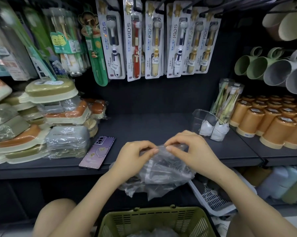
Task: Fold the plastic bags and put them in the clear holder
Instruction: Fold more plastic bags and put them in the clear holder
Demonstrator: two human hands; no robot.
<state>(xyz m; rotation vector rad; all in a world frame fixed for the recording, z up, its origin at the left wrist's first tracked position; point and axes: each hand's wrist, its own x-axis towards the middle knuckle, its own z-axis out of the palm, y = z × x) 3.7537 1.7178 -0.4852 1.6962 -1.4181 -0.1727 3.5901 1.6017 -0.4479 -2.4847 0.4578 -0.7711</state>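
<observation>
Dark grey matte metal shelf (144, 127), shop display bay, black back panel behind it.

Crumpled clear thin-film plastic bag (163, 166) sits dead centre on the shelf's front edge, with its lower part spilling over the lip toward 6 o'clock. Left hand (135, 156) pinches the bag's top edge, fingers curled. Right hand (190, 147) pinches the same edge just beside it, fingertips nearly meeting.

Clear rigid plastic holder (209, 124) with angled dividers stands on the shelf at 1 o'clock from the hands, near but apart. White folded bundles (218, 132) sit low in its compartments. Tall clear tube of toothbrushes (228, 98) stands just behind it.

Around the shelf:
- Purple glossy phone (97, 152) lies flat and skewed at 9 o'clock from the left hand, camera side up.
- Stacked oval soap boxes (50, 93) in beige, olive and orange, some film-wrapped, at 9–10 o'clock.
- Carded kids' toothbrushes (153, 40) hang on hooks at 12 o'clock.
- Orange-and-cream plastic cups (272, 122) stand in rows at 3 o'clock.
- Green and grey matte mugs (264, 69) hang at 2 o'clock.

Olive-green slotted plastic basket (154, 221) is at 6 o'clock, below the shelf and between the person's knees, with clear film inside. White lattice plastic tray (212, 199) is at 4–5 o'clock on the lower level.
</observation>
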